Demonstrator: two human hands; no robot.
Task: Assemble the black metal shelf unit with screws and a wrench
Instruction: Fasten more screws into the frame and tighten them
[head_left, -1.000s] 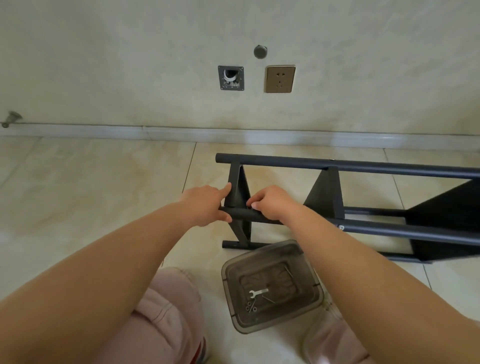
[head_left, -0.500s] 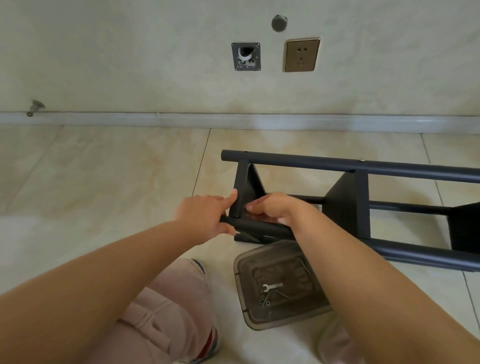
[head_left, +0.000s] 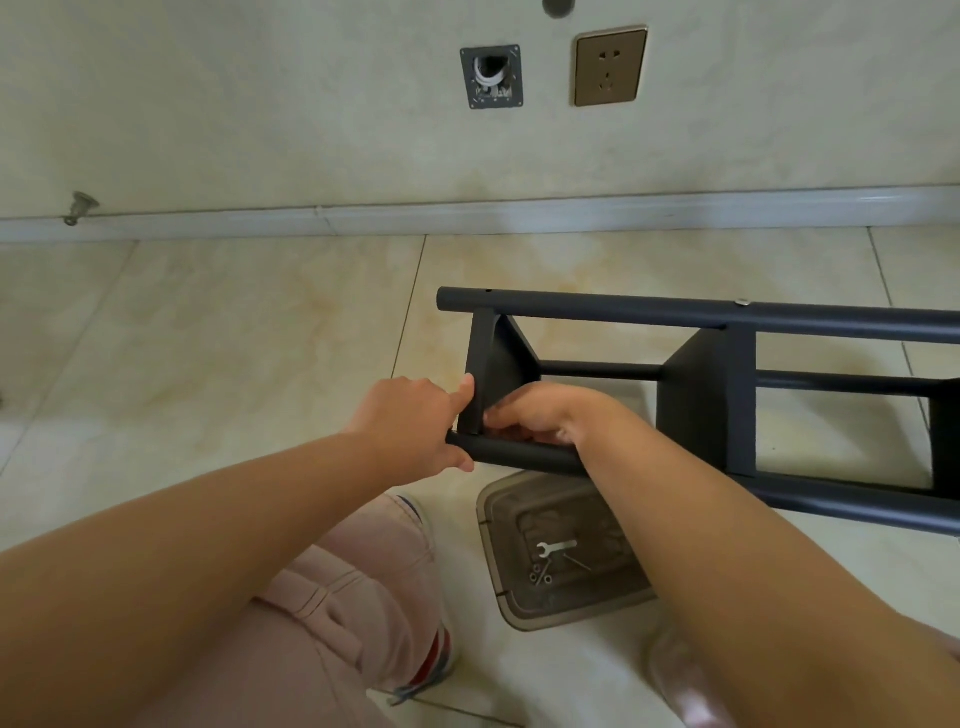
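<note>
Black metal fills the middle of the floor: the shelf (head_left: 727, 395) lies on its side on the tiles, its long tubes running off to the right. Left hand (head_left: 415, 421) wraps the end of the near tube (head_left: 519, 454), grip clamped round it, forefinger stretched up against the end panel (head_left: 488, 374). Right hand (head_left: 545, 410) sits just beside it on the same tube, fingers curled in at the joint; what they pinch there is hidden, so that grip I cannot tell. Just below, a clear tray (head_left: 498, 519) on the floor holds the wrench (head_left: 556, 546) and a few screws (head_left: 540, 576).
</note>
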